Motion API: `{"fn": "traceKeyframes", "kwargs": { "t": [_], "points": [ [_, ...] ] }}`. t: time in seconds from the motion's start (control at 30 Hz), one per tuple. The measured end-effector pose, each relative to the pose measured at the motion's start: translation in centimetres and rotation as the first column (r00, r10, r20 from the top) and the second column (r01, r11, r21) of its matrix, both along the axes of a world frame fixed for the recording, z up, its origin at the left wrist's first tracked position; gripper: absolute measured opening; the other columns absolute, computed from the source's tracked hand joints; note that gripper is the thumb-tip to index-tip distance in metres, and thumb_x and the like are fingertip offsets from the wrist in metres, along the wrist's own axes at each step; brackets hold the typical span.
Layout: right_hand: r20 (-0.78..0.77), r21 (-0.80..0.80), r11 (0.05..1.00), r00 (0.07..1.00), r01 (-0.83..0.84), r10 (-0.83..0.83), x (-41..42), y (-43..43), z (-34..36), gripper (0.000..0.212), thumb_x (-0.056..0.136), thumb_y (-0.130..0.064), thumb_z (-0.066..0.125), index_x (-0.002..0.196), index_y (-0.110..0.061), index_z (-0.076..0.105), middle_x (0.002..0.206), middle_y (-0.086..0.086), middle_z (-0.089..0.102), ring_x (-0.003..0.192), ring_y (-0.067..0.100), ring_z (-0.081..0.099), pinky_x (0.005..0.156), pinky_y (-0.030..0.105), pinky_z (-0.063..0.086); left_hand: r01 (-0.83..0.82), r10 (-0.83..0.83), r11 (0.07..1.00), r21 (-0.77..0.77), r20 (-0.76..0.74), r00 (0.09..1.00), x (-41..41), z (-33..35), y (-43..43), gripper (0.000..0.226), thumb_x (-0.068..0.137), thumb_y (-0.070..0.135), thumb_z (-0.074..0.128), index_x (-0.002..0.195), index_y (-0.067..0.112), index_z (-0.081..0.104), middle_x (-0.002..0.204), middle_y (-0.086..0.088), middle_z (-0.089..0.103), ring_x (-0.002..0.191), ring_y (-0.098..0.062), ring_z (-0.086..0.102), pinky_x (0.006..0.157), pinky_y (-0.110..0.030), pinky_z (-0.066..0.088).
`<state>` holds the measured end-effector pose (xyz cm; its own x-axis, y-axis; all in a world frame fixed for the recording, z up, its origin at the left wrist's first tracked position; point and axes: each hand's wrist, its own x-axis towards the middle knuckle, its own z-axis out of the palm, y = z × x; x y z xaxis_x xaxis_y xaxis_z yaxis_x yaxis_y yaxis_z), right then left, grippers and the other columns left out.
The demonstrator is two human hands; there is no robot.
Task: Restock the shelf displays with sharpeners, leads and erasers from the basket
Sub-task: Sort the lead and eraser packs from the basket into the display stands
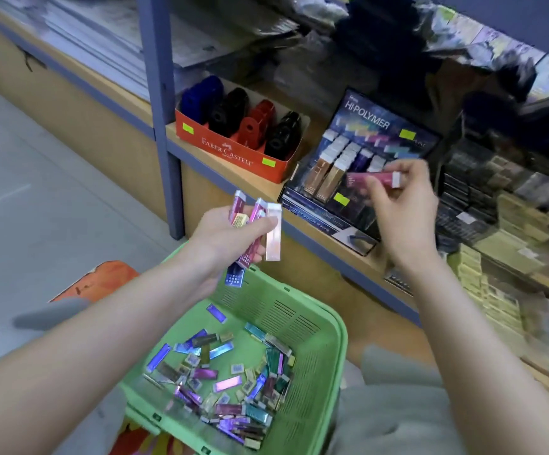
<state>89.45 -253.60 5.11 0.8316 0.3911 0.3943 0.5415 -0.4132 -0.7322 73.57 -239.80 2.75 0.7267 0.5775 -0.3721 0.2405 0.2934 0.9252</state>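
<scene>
Erasers [220, 385] lie heaped in the green basket [299, 320], so most restocking is judged to remain. One pink eraser [373, 178] is pinched by the right hand [404, 208] above the partly filled Hi-Polymer display [368, 118] on the shelf [250, 187]; several more are gripped by the left hand [227, 234] over the basket.

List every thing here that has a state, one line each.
left hand: grips a bunch of erasers.
right hand: pinches the pink eraser.
pink eraser: held level above the Hi-Polymer display, not slotted.
green basket: open, many loose erasers inside.
Hi-Polymer display: partly filled.
Faber-Castell box: filled with sharpeners.
</scene>
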Motion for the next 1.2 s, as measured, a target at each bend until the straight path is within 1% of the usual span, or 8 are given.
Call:
{"fn": "traceKeyframes", "kwargs": {
  "t": [0.17, 0.27, 0.37, 0.63, 0.9, 1.03, 1.1, 1.2],
  "points": [
    [0.055, -0.084, 0.991, 0.994, 0.104, -0.100, 4.2, 0.6, -0.7, 0.009, 0.099, -0.014, 0.047, 0.106, -0.012, 0.053, 0.103, 0.007, 0.062, 0.087, 0.023, 0.062, 0.082, 0.036, 0.050, 0.008, -0.008, 1.000, -0.016, -0.011, 1.000, 1.5, -0.6, 0.9, 0.010, 0.085, 0.020, 0.069, 0.089, 0.014, 0.062, 0.055, 0.001, 0.060, 0.046, -0.007, 0.055, 0.052, -0.019, 0.051],
    [0.094, -0.190, 0.977, 0.992, 0.099, -0.082, 5.4, 0.7, -0.9, 0.015, 0.098, -0.012, 0.048, 0.111, -0.007, 0.055, 0.097, 0.007, 0.060, 0.071, 0.016, 0.051, 0.063, 0.019, 0.036, -0.002, 0.001, 0.999, -0.042, -0.016, 1.000, 2.4, -0.9, 1.2, 0.011, 0.085, 0.021, 0.069, 0.088, 0.014, 0.062, 0.060, -0.001, 0.061, 0.048, -0.008, 0.055, 0.051, -0.020, 0.050],
    [0.118, -0.264, 0.959, 0.990, 0.100, -0.071, 6.0, 0.7, -0.7, 0.015, 0.097, -0.011, 0.053, 0.111, -0.007, 0.055, 0.097, 0.002, 0.055, 0.079, 0.012, 0.046, 0.062, 0.013, 0.029, 0.020, -0.021, 0.998, -0.055, -0.012, 1.000, 3.1, -1.0, 1.1, 0.010, 0.085, 0.021, 0.069, 0.087, 0.014, 0.062, 0.059, -0.001, 0.060, 0.048, -0.008, 0.055, 0.051, -0.019, 0.050],
    [0.167, -0.457, 0.889, 0.985, 0.042, 0.040, 7.6, 1.8, -0.6, 0.020, 0.085, -0.012, 0.069, 0.106, -0.014, 0.068, 0.107, 0.005, 0.056, 0.085, 0.016, 0.056, 0.081, 0.023, 0.043, 0.074, -0.075, 0.991, -0.109, -0.007, 0.997, 4.7, -1.3, 0.1, 0.013, 0.084, 0.024, 0.069, 0.090, 0.013, 0.064, 0.061, -0.003, 0.062, 0.047, -0.007, 0.057, 0.048, -0.017, 0.048],
    [0.266, -0.373, 0.919, 0.964, 0.125, -0.024, 7.1, 1.6, -1.5, 0.019, 0.082, -0.005, 0.070, 0.100, -0.008, 0.066, 0.110, 0.007, 0.054, 0.077, 0.016, 0.056, 0.081, 0.037, 0.053, 0.070, -0.071, 0.987, -0.142, -0.003, 0.997, 5.0, -1.3, 0.3, 0.018, 0.083, 0.025, 0.070, 0.094, 0.012, 0.063, 0.062, -0.003, 0.063, 0.048, -0.008, 0.057, 0.052, -0.020, 0.048],
    [0.287, -0.341, 0.930, 0.957, 0.139, -0.038, 6.2, 1.7, -1.1, 0.017, 0.094, -0.013, 0.058, 0.107, -0.008, 0.066, 0.114, 0.008, 0.053, 0.079, 0.014, 0.055, 0.074, 0.024, 0.050, 0.062, -0.061, 0.988, -0.139, 0.014, 0.998, 5.0, -1.0, 0.6, 0.019, 0.083, 0.025, 0.070, 0.094, 0.011, 0.063, 0.062, -0.004, 0.062, 0.048, -0.009, 0.057, 0.052, -0.020, 0.049],
    [0.242, -0.274, 0.954, 0.969, 0.119, -0.052, 4.9, 2.1, -0.5, 0.017, 0.097, -0.018, 0.053, 0.106, -0.012, 0.065, 0.107, 0.004, 0.057, 0.074, 0.009, 0.053, 0.066, 0.009, 0.040, 0.050, -0.047, 0.988, -0.146, 0.028, 0.999, 5.0, -0.9, 0.8, 0.020, 0.083, 0.025, 0.069, 0.095, 0.011, 0.063, 0.061, -0.003, 0.062, 0.047, -0.008, 0.057, 0.051, -0.019, 0.050],
    [-0.043, -0.199, 0.979, 0.998, -0.050, 0.043, 2.1, 2.5, 0.5, 0.014, 0.096, -0.028, 0.052, 0.090, -0.023, 0.064, 0.082, -0.005, 0.064, 0.067, 0.003, 0.056, 0.065, 0.018, 0.046, 0.037, -0.027, 0.984, -0.172, 0.056, 0.998, 5.1, -0.7, 1.0, 0.018, 0.085, 0.024, 0.068, 0.097, 0.012, 0.063, 0.059, 0.000, 0.061, 0.045, -0.005, 0.056, 0.048, -0.017, 0.049]
  ]
}}
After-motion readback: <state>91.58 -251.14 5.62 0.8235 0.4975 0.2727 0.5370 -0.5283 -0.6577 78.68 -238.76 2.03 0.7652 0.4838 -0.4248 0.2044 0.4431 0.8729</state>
